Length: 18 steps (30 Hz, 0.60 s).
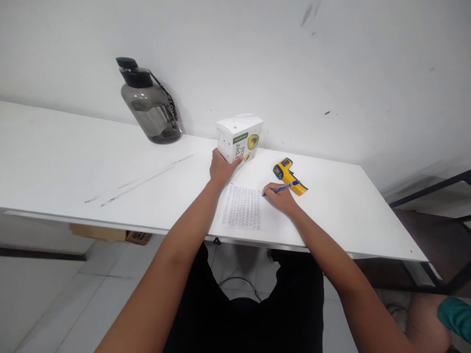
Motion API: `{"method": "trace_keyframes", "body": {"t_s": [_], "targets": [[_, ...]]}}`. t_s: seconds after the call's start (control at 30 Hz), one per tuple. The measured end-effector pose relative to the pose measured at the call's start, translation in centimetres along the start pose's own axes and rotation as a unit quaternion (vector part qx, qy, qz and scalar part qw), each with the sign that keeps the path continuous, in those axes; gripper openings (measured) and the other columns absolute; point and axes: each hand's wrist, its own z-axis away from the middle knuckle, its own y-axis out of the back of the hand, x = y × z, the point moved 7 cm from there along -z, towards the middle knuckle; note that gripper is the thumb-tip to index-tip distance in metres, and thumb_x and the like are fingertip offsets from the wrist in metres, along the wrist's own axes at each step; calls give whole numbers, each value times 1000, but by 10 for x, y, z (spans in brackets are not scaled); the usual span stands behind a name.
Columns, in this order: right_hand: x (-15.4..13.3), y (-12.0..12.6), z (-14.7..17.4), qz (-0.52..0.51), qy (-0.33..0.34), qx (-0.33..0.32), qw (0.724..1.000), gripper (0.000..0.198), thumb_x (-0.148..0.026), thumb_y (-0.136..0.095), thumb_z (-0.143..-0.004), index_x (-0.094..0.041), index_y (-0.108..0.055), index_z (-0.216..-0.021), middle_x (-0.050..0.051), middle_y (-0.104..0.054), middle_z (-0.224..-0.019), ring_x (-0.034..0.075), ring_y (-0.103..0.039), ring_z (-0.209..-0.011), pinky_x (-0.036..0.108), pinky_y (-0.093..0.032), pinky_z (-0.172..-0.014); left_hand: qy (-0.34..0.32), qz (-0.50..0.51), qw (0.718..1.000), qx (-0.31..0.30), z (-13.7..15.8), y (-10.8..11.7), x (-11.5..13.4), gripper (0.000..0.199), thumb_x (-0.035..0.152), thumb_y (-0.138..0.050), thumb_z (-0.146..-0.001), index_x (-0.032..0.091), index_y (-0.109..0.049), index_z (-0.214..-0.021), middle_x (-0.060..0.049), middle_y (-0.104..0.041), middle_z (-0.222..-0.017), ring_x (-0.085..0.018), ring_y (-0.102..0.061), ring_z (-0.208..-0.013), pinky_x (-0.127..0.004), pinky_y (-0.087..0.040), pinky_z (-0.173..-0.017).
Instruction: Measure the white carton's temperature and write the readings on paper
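"So, what is being held in the right hand (278,197)?"

"A blue ballpoint pen (285,186) is gripped there, with the fingers curled around it. Its tip is pointed down at the written sheet of paper (243,208), near the upper right end of the handwriting; whether the paper is touched by it cannot be told."

"And the left hand (221,167)?"

"It is closed on the lower part of a white carton (241,138) printted with avocados, the thumb being laid across the front."

"Where is the sheet placed, then?"

"It is laid flat on the white table (342,211), near the front edge and between the forearms. Much of it is covered with rows of looping script. The carton is stood just beyond its top, close to the wall (235,59)."

"Is anything else set nearby?"

"Just beyond the right hand, a yellow infrared thermometer (288,174) is laid down, its handle partly crossed in view by the pen. Well to the left, a grey translucent water bottle (149,110) with a black lid is stood against the wall."
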Motion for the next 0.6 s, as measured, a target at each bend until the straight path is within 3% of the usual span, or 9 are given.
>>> {"method": "trace_keyframes", "body": {"t_s": [0.43,0.6], "targets": [[-1,3,1,13,-6,30,999,21,-37,-51,-75,-22,-63,-66,2,-65,-70,21,-59,-76,34,-46,-72,-7,11,1000,5,-2,-2,-1,73,57,-83,-69,29,-40,-120,-11,-63,-130,-39,-63,-120,-60,-52,-97],[0,2,1,15,-6,14,1000,22,-37,-51,-75,-22,-65,-67,2,-67,-71,21,-60,-77,34,-47,-73,-9,7,1000,7,-2,-2,-1,72,57,-83,-69,29,-40,-120,-11,-62,-131,-39,-61,-124,-59,-52,-98]]}}
